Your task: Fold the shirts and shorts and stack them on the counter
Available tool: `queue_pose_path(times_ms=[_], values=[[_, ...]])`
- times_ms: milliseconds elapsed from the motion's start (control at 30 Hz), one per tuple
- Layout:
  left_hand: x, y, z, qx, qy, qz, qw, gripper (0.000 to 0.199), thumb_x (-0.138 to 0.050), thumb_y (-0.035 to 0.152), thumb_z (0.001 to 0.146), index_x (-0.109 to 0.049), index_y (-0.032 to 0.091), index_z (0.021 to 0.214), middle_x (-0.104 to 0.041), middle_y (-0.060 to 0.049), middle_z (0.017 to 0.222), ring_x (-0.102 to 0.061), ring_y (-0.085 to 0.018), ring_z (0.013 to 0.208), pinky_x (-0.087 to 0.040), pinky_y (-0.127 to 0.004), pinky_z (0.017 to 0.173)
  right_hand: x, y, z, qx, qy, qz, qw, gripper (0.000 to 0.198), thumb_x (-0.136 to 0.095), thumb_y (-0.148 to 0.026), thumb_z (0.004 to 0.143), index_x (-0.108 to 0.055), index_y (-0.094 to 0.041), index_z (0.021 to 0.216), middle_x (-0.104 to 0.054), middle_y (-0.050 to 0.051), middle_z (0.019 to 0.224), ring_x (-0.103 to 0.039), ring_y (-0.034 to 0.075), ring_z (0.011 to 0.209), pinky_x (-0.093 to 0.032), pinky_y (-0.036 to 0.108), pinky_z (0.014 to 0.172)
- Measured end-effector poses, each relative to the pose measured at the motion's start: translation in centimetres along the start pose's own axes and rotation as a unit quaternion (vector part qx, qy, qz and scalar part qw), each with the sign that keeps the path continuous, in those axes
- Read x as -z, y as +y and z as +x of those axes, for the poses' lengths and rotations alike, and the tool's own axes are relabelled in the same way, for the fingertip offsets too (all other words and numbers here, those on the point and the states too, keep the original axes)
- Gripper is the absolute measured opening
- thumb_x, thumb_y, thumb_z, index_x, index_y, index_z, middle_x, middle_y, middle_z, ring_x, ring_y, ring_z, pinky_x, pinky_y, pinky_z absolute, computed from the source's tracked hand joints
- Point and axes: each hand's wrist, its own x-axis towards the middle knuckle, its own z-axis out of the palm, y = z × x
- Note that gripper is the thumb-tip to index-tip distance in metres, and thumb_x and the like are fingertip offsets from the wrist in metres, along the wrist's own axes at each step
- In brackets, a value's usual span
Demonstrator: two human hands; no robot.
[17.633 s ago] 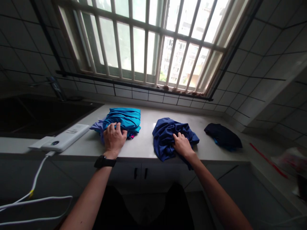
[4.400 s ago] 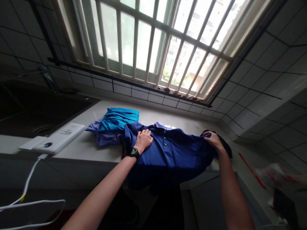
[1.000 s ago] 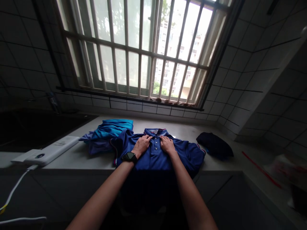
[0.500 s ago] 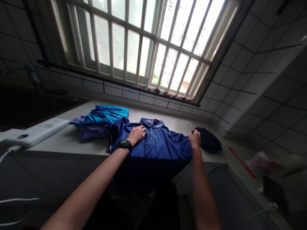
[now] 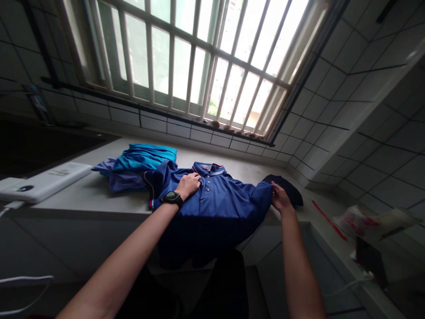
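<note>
A navy blue polo shirt (image 5: 226, 192) lies front up over the counter's edge, its collar toward the window and its lower part hanging down. My left hand (image 5: 188, 185), with a dark watch on the wrist, rests on the chest beside the button placket, fingers bent and closed on the fabric. At the sleeve on the right, my right hand (image 5: 281, 197) pinches the cuff and holds it stretched outward. Just behind that hand sits a dark folded cloth item (image 5: 288, 188), partly covered.
Teal and purple folded clothes (image 5: 146, 157) are piled left of the shirt. A white power bank (image 5: 49, 181) with a cable lies farther left on the counter (image 5: 99, 201). To the right are a red strip (image 5: 328, 219) and a plastic bag (image 5: 357, 219). A barred window is behind.
My right hand has shifted right and slightly lower, drawing the sleeve out wider over the dark cloth item. My left hand stays on the chest. The view has tilted slightly.
</note>
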Motion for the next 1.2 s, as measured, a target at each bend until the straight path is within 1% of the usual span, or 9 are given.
queue_pose_path(times_ms=[67,167,367,500,667,767,867,1033,1200], values=[[0.0,0.0,0.0,-0.002,0.001,-0.002,1.0,0.044,-0.047,0.019,0.096,-0.073,0.018,0.132,-0.064,-0.013,0.148,-0.065,-0.027,0.128,-0.051,-0.037,0.104,-0.2,0.8,0.3,-0.055,-0.013,0.036,0.998,0.017,-0.074,-0.035,0.078,-0.066,-0.02,0.074,-0.069,0.003,0.069,-0.065,0.017,0.069,-0.046,0.023,0.055],[0.0,0.0,0.1,-0.004,0.0,0.0,1.0,0.044,-0.046,0.02,0.097,-0.073,0.018,0.132,-0.066,-0.013,0.146,-0.065,-0.027,0.129,-0.051,-0.037,0.104,0.0,1.9,0.7,-0.101,-0.1,0.106,0.984,0.01,-0.078,-0.022,0.073,-0.069,-0.019,0.075,-0.068,-0.001,0.064,-0.061,0.015,0.06,-0.045,0.023,0.052],[0.0,0.0,0.0,-0.011,0.001,0.014,1.0,0.044,-0.045,0.02,0.098,-0.072,0.019,0.132,-0.066,-0.012,0.146,-0.065,-0.026,0.129,-0.052,-0.037,0.103,0.7,3.2,0.6,-0.07,-0.242,0.275,0.928,0.007,-0.074,-0.024,0.079,-0.074,-0.025,0.086,-0.079,0.0,0.081,-0.073,0.018,0.075,-0.06,0.028,0.074],[0.0,0.1,0.0,-0.01,0.0,0.016,1.0,0.044,-0.045,0.019,0.098,-0.072,0.018,0.132,-0.066,-0.013,0.146,-0.066,-0.027,0.129,-0.053,-0.038,0.104,-0.8,3.3,-0.1,-0.058,-0.302,0.254,0.917,0.022,-0.077,-0.02,0.076,-0.077,-0.024,0.098,-0.081,0.002,0.088,-0.074,0.018,0.074,-0.062,0.028,0.07],[0.0,0.1,0.0,-0.011,0.006,0.008,1.0,0.042,-0.046,0.019,0.098,-0.073,0.018,0.131,-0.067,-0.013,0.144,-0.066,-0.028,0.128,-0.053,-0.038,0.103,-2.5,2.4,0.2,-0.008,-0.225,0.297,0.928,0.021,-0.085,-0.023,0.071,-0.077,-0.023,0.09,-0.079,0.002,0.083,-0.073,0.017,0.069,-0.062,0.025,0.067],[0.2,0.2,-0.1,-0.013,0.006,0.008,1.0,0.041,-0.047,0.019,0.098,-0.074,0.018,0.129,-0.068,-0.013,0.142,-0.066,-0.027,0.128,-0.054,-0.038,0.102,-2.1,2.4,1.1,0.004,-0.136,0.341,0.93,0.02,-0.087,-0.029,0.066,-0.07,-0.026,0.075,-0.075,-0.003,0.071,-0.075,0.02,0.072,-0.065,0.031,0.072],[0.3,0.3,-0.2,-0.01,0.002,0.009,1.0,0.041,-0.046,0.019,0.098,-0.074,0.019,0.129,-0.068,-0.013,0.142,-0.066,-0.027,0.128,-0.053,-0.037,0.102,-1.3,3.1,1.5,-0.015,-0.113,0.333,0.936,0.024,-0.086,-0.039,0.067,-0.065,-0.027,0.07,-0.073,-0.001,0.065,-0.078,0.028,0.083,-0.067,0.039,0.075],[0.2,0.3,-0.1,-0.01,0.004,0.002,1.0,0.042,-0.048,0.019,0.097,-0.074,0.019,0.129,-0.068,-0.014,0.142,-0.066,-0.028,0.127,-0.053,-0.038,0.103,-0.7,4.0,0.5,-0.036,-0.188,0.299,0.935,0.023,-0.084,-0.04,0.069,-0.069,-0.026,0.078,-0.077,0.002,0.075,-0.078,0.028,0.09,-0.066,0.037,0.075],[0.1,0.3,0.0,-0.009,0.001,-0.001,1.0,0.043,-0.047,0.018,0.097,-0.073,0.018,0.132,-0.066,-0.014,0.145,-0.065,-0.028,0.13,-0.052,-0.039,0.105,-1.4,3.3,-0.5,-0.091,-0.314,0.204,0.923,0.019,-0.082,-0.028,0.074,-0.072,-0.023,0.089,-0.079,0.003,0.086,-0.073,0.017,0.076,-0.061,0.027,0.066]])
